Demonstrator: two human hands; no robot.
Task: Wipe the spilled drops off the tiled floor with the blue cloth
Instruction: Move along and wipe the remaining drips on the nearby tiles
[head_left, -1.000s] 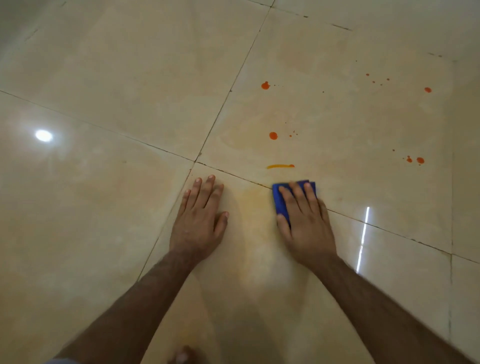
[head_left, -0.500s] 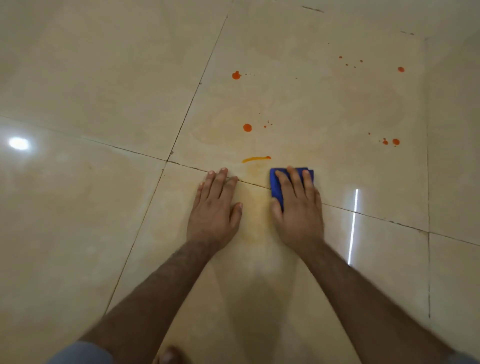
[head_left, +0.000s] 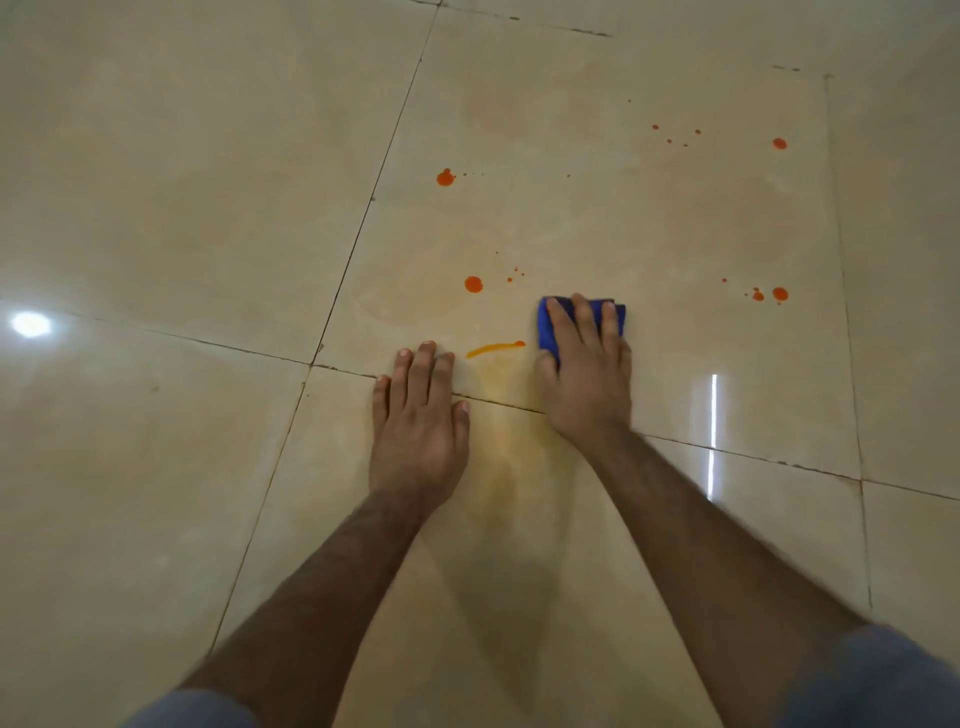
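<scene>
A folded blue cloth (head_left: 546, 325) lies on the glossy beige tiled floor (head_left: 208, 182). My right hand (head_left: 584, 371) presses flat on it with straight fingers and covers most of it. My left hand (head_left: 421, 415) rests flat on the floor across a grout line, empty. Between the hands runs an orange smear (head_left: 493, 348), just left of the cloth. An orange drop (head_left: 473, 284) sits beyond the smear, and another (head_left: 445, 177) farther off. More drops (head_left: 779, 294) lie to the right, with small ones (head_left: 779, 143) at the far right.
Dark grout lines (head_left: 358, 239) cross the floor. A faint yellowish film (head_left: 501, 457) stains the tile between my forearms. Light reflections (head_left: 30, 324) show at the left and right (head_left: 713, 431). Blue-grey sleeves (head_left: 878, 680) sit at the bottom corners.
My right hand has slid the cloth forward past the grout line, level with the smear. My left hand has also shifted forward onto the grout line.
</scene>
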